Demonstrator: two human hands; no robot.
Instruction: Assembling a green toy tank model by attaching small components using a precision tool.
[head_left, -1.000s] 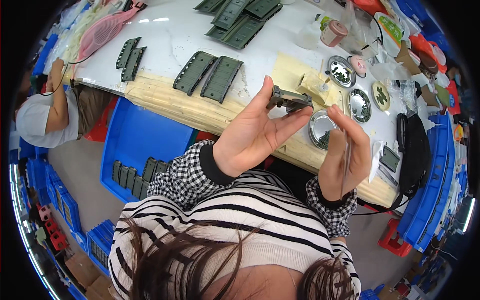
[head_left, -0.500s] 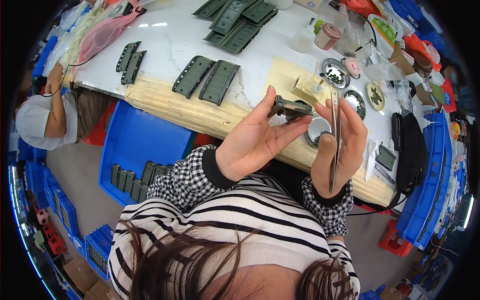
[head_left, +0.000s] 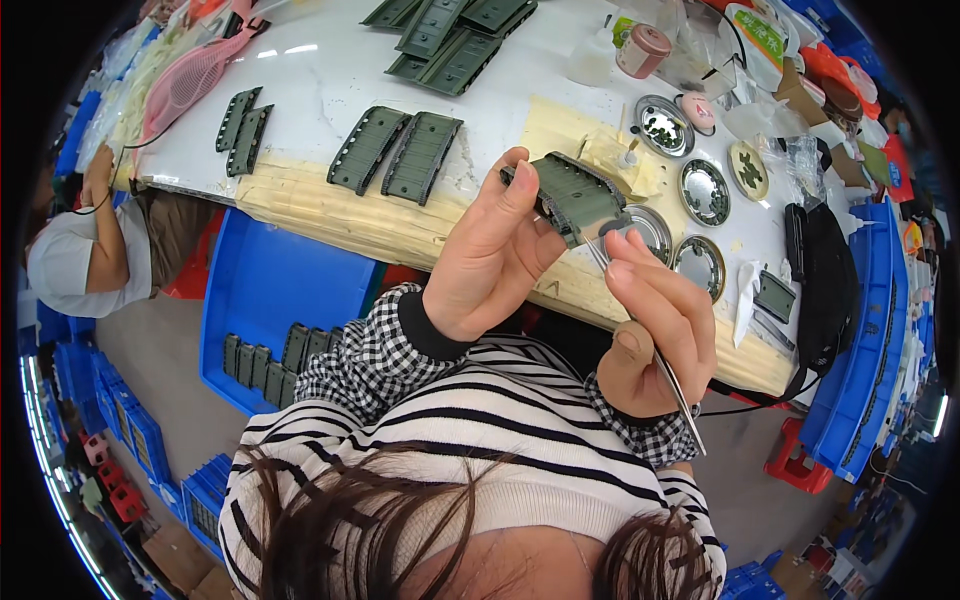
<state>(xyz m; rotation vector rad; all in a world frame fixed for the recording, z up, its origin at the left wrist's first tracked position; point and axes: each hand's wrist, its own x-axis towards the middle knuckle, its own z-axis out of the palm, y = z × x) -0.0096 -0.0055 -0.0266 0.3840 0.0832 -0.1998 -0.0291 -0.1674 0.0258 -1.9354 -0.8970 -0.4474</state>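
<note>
Tweezers [head_left: 682,400] sit clasped in my right hand [head_left: 662,335], their tips beside the near end of the curved green panel [head_left: 578,193]; I cannot tell whether they touch. My left hand [head_left: 487,262] grips that panel just beyond its palm, thumb at the left side. I judge it light, stiff and slightly slick, probably plastic, its toothed edges the fragile part, so I favour broad finger support beneath over hard edge pinching.

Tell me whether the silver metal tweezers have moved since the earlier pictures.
Yes: the tweezers have swung; their tips now lie farther left of the beige oval dish.
</note>
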